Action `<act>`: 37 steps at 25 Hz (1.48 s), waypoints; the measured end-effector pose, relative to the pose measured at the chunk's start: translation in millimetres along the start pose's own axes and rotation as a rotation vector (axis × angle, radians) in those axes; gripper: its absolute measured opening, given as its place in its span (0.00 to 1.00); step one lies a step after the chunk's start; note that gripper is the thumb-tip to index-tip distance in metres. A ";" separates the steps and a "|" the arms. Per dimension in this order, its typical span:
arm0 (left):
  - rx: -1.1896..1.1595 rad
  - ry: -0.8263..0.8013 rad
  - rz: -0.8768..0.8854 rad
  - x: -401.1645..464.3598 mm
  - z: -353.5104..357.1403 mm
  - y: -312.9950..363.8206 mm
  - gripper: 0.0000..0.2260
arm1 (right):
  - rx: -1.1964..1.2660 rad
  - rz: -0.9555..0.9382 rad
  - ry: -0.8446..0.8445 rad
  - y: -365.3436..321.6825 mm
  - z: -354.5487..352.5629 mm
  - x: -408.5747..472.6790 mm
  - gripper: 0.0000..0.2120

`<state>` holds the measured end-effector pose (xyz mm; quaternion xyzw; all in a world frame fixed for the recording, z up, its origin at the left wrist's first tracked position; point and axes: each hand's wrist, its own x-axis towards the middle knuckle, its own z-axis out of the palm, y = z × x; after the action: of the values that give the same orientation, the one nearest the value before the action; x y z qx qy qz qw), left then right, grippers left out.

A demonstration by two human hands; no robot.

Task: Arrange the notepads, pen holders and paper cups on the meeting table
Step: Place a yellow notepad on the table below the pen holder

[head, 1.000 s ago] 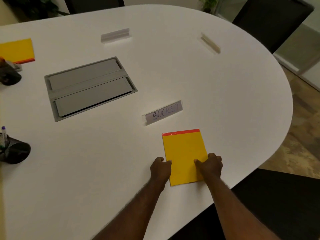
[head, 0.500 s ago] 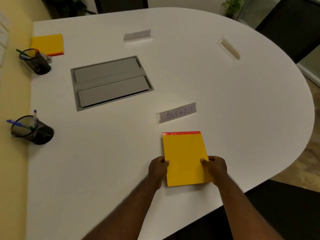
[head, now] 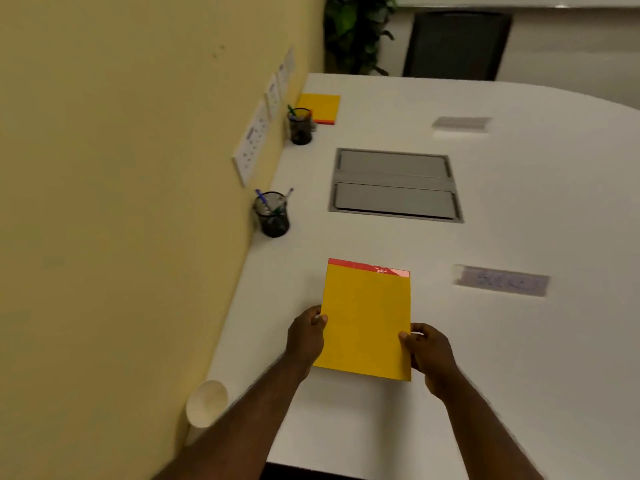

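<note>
You have the yellow notepad (head: 367, 320) pinched by both long edges: your left hand (head: 306, 337) closed on its left edge, your right hand (head: 427, 351) closed on its right, red binding strip pointing away from you. It sits over the white table (head: 519, 358) near the near edge, towards the wall-side edge. Along that wall edge stand a paper cup (head: 206, 403) by your left forearm, a mesh pen holder (head: 273, 214) farther up, a second pen holder (head: 300, 126) touching a second notepad (head: 320, 108) at the far corner. Bare tabletop lies between your notepad and the grey cable hatch (head: 394, 185); a blurred name card (head: 502, 280) sits to the right.
</note>
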<state>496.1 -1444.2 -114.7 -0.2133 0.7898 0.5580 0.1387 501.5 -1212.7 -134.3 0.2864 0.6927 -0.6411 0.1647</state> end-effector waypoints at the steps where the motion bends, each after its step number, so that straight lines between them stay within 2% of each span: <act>1: 0.013 0.060 0.010 2.4 -18.8 -2.7 0.17 | 0.004 -0.019 -0.027 -4.6 21.2 0.4 0.07; 6: 0.013 0.316 0.026 29.5 -83.9 -16.2 0.16 | 0.039 -0.058 -0.075 -30.6 109.6 14.1 0.05; 8: 0.033 0.338 0.011 47.1 -95.6 -20.7 0.16 | 0.028 -0.067 -0.072 -35.9 135.1 28.7 0.06; 13: 0.129 0.354 -0.015 91.8 -103.3 -32.2 0.25 | -0.019 -0.054 -0.031 -31.6 181.8 75.4 0.07; 18: 0.407 0.386 -0.134 117.2 -100.5 -45.9 0.31 | -0.079 -0.033 -0.011 -18.1 210.9 98.1 0.08; 24: 0.636 0.314 -0.160 115.1 -91.4 -56.7 0.44 | -0.195 -0.086 0.048 -14.1 224.5 89.0 0.08; 29: 0.805 0.236 -0.056 109.2 -80.3 -67.3 0.38 | -0.489 -0.231 0.098 -15.1 232.1 78.1 0.09; 37: 0.758 0.177 -0.035 108.9 -88.5 -72.4 0.38 | -0.538 -0.283 0.021 -17.7 224.0 80.3 0.07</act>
<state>438.6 -1568.1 -194.0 -0.2076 0.9452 0.2036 0.1484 396.8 -1418.2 -195.9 0.1396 0.8724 -0.4481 0.1366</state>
